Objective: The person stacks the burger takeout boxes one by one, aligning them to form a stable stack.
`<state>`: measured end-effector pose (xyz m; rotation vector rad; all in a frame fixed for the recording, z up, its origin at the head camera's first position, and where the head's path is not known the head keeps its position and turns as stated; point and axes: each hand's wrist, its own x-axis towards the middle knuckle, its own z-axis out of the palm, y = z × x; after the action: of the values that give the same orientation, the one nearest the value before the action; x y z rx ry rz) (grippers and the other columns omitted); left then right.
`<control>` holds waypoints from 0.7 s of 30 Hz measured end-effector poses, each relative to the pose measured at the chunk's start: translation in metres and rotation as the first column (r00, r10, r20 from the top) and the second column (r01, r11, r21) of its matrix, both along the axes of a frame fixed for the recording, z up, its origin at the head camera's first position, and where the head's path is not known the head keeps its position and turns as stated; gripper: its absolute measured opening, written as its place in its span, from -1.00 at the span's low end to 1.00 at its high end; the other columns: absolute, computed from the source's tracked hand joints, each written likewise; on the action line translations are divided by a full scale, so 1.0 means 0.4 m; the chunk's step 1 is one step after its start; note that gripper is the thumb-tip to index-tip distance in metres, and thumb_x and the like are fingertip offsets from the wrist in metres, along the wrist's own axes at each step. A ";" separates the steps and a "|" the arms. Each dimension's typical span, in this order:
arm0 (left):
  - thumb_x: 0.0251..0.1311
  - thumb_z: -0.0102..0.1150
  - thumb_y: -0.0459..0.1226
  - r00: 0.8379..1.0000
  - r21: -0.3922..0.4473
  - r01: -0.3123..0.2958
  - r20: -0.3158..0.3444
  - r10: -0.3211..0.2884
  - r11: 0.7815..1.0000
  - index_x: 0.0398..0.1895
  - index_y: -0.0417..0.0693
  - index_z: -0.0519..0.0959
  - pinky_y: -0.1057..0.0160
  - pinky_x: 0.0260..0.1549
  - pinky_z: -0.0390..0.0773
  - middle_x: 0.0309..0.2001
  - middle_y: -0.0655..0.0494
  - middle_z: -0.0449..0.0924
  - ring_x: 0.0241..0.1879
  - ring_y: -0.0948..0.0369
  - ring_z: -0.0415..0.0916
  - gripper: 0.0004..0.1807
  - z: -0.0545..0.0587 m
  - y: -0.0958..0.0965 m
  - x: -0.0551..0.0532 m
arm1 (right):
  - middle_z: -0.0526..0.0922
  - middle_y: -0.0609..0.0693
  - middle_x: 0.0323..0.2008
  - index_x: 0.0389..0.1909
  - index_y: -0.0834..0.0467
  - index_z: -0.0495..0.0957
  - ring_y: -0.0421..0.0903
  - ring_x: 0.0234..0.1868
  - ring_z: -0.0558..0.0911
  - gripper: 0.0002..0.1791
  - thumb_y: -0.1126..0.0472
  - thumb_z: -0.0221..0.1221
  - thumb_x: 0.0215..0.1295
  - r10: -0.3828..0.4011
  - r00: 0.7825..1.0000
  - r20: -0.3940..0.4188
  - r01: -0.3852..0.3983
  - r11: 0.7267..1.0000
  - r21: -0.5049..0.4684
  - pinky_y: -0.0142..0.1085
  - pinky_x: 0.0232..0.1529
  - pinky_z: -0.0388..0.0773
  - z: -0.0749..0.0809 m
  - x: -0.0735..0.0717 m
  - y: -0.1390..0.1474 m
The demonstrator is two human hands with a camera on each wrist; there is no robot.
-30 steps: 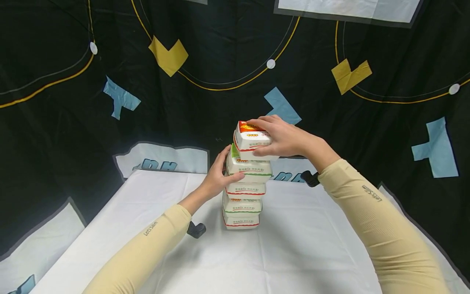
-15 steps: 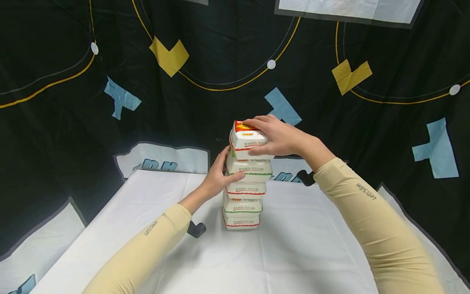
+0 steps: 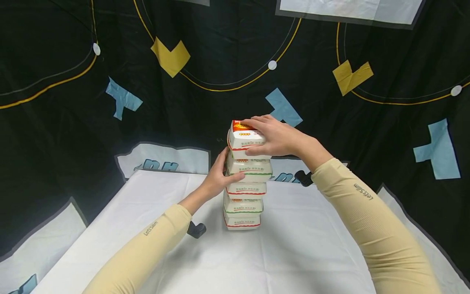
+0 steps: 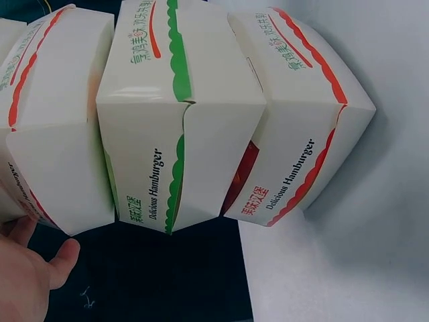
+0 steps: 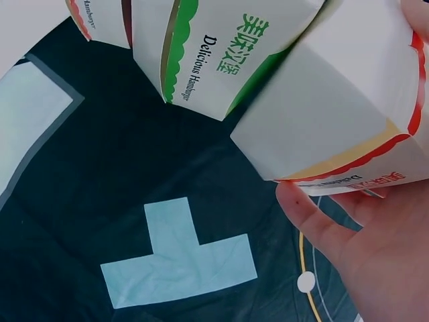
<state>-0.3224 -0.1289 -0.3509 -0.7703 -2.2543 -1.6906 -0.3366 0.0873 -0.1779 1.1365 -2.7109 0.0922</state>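
Note:
In the head view, white paper burger boxes rise in one stack on the white-covered table (image 3: 301, 253). My right hand (image 3: 280, 136) grips the red-trimmed top box (image 3: 245, 142), fingers over its lid and thumb along its front. Just below is a green-trimmed box (image 3: 253, 168); my left hand (image 3: 216, 178) holds its left side, thumb across the front corner. Under these sit a red-trimmed box (image 3: 247, 189), a green-trimmed box (image 3: 243, 207) and the red-trimmed bottom box (image 3: 242, 222). Whether the top box rests fully on the one beneath is unclear; its far side is hidden.
A black curtain (image 3: 205, 118) with taped yellow and blue shapes hangs behind the table's far edge. Dark wrist camera mounts stick out by the left wrist (image 3: 196, 230) and the right wrist (image 3: 304, 178). White table surface surrounds the stack.
My right hand has shifted the top box slightly left, bringing it more over the green-trimmed box below. My left hand and the lower boxes stay put.

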 end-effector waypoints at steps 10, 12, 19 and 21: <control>0.22 0.29 -0.13 0.999 0.018 0.031 0.015 -0.032 0.999 0.63 0.06 -0.24 -0.21 0.38 0.21 0.52 -0.05 -0.01 0.44 0.02 0.07 0.08 0.064 0.003 0.065 | 0.12 0.00 0.57 0.55 -0.21 0.14 0.07 0.51 0.12 -0.02 -0.36 0.28 0.14 -0.013 1.000 -0.004 0.013 1.000 0.001 0.03 0.10 0.56 0.008 0.005 0.005; 0.22 0.29 -0.09 1.000 0.025 0.030 0.003 -0.030 0.999 0.63 0.18 -0.24 -0.21 0.38 0.20 0.53 0.02 -0.01 0.45 0.05 0.06 0.08 0.045 0.001 0.044 | 0.11 0.00 0.57 0.55 -0.20 0.15 0.07 0.52 0.11 -0.02 -0.35 0.29 0.14 -0.017 1.000 -0.007 0.017 1.000 -0.003 0.03 0.11 0.57 0.008 0.006 0.007; 0.17 0.33 0.07 1.000 0.013 0.001 -0.011 -0.001 1.000 0.61 0.40 -0.25 -0.15 0.35 0.26 0.52 0.17 -0.01 0.43 0.14 0.09 0.12 0.003 0.000 -0.004 | 0.12 -0.02 0.57 0.54 -0.18 0.17 0.05 0.50 0.13 -0.04 -0.34 0.30 0.14 -0.007 1.000 -0.014 0.007 1.000 -0.016 -0.01 0.09 0.58 0.009 0.011 0.016; 0.17 0.33 0.08 1.000 0.007 -0.004 -0.013 0.004 1.000 0.61 0.41 -0.24 -0.15 0.36 0.25 0.53 0.17 -0.04 0.44 0.14 0.07 0.12 0.001 0.001 -0.005 | 0.13 -0.02 0.57 0.54 -0.18 0.17 0.05 0.49 0.14 -0.03 -0.33 0.31 0.14 -0.003 1.000 -0.015 0.002 1.000 -0.018 -0.02 0.08 0.59 0.009 0.013 0.020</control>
<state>-0.3242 -0.1286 -0.3503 -0.7719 -2.2388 -1.6862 -0.3312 0.0952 -0.1743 1.1244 -2.6931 0.1071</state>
